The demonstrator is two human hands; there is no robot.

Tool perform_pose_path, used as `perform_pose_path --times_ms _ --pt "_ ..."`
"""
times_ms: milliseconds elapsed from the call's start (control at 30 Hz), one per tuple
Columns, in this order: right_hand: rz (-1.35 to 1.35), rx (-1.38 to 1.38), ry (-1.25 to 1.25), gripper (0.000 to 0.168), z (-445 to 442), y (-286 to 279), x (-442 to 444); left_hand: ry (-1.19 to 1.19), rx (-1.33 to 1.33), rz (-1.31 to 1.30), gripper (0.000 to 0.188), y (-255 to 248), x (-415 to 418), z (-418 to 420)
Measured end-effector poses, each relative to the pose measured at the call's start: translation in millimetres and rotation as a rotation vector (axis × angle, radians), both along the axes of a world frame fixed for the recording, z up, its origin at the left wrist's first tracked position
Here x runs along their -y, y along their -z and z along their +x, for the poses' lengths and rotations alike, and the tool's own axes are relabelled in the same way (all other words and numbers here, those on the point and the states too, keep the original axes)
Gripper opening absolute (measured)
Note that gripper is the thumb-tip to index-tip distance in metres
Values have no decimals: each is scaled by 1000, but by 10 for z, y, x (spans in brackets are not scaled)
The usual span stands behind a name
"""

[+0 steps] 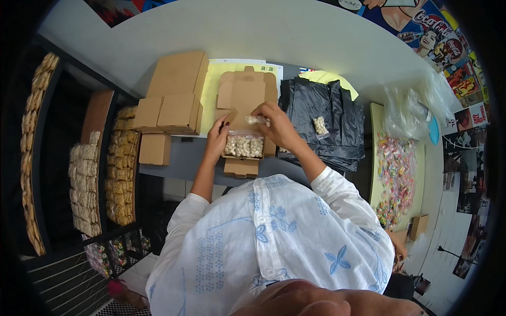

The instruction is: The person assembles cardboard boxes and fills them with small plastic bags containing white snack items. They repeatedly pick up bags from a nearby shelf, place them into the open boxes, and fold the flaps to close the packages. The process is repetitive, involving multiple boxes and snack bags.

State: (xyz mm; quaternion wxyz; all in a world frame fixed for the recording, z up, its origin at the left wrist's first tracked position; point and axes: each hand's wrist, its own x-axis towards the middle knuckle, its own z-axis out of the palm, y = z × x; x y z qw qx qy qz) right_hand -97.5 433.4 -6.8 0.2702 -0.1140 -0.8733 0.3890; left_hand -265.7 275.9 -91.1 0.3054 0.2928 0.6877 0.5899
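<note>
My right hand [274, 122] grips a small clear bag of whitish pieces [256, 119] above an open cardboard box [248, 94]. The box's flaps and lid are spread away from me, and bags of the same pieces [244, 147] fill its near part. At the box's left side is my left hand [218, 132], its fingers by the edge; whether it grips the cardboard I cannot tell. A folded cardboard piece [241, 168] lies at the near end. Another small bag of whitish pieces [320, 125] rests on black plastic bags [344, 114] to the right.
Closed cardboard boxes [176, 79] are stacked left of the open box on the grey table [185, 158]. Shelves of bagged goods [120, 170] stand further left. On the right, a pale surface [421, 170] bears colourful wrapped items [395, 177] and clear plastic bags [407, 112]. Another person's hand [398, 249] shows at lower right.
</note>
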Motion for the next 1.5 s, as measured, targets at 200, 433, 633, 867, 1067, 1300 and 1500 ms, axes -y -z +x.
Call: perform_pose_path --times_ms 200,433,633,867,1067,1300,1500 --pt "205 156 -124 28 -300 259 48 -3 116 7 36 15 4 40" --pt "592 420 19 20 -355 410 -15 -49 80 -25 37 93 28 34" --pt "477 500 -119 24 -364 641 32 3 85 21 35 53 8 30" --pt "216 129 148 15 -122 156 -159 15 18 37 32 252 20 -33" --pt "114 315 377 17 526 272 -440 4 58 3 31 292 -4 -33" --pt "-7 568 325 46 820 605 -39 -38 4 -43 33 161 -32 85" --pt "-205 455 349 37 767 381 -138 -36 -60 -67 34 203 -1 75"
